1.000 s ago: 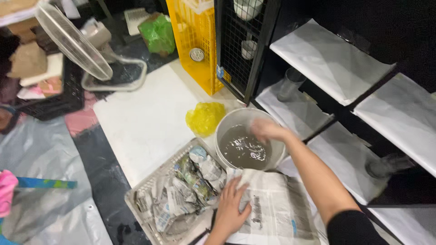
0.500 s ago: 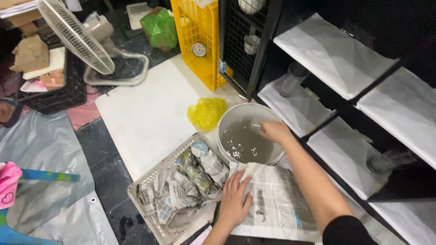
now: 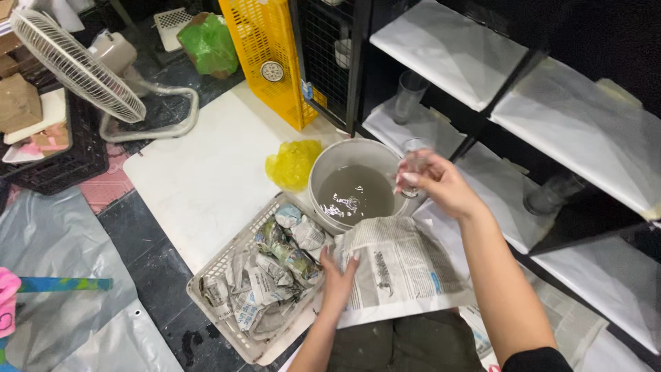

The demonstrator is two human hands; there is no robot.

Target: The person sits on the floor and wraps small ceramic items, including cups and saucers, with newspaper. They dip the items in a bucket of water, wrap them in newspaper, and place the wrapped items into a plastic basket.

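My right hand (image 3: 441, 186) holds a clear drinking glass (image 3: 415, 165) at the right rim of a white bucket (image 3: 328, 163) of grey water. Near me, my left hand (image 3: 337, 277) rests with spread fingers on the left edge of a newspaper sheet (image 3: 399, 272). Just left of that hand stands a white plastic basket (image 3: 227, 258) filled with several newspaper-wrapped bundles (image 3: 289, 255).
A yellow plastic bag (image 3: 292, 162) lies on a white board (image 3: 200, 179) left of the bucket. Black shelves (image 3: 496, 89) lined with white paper hold other glasses (image 3: 409, 96). A yellow crate (image 3: 268, 48), a white fan (image 3: 76, 65), a black crate (image 3: 62, 158) and grey plastic sheeting (image 3: 62, 255) lie around.
My right hand has come up out of the bucket's water, holding a glass at the rim. My left hand slid slightly along the newspaper's edge. The view shifted left.
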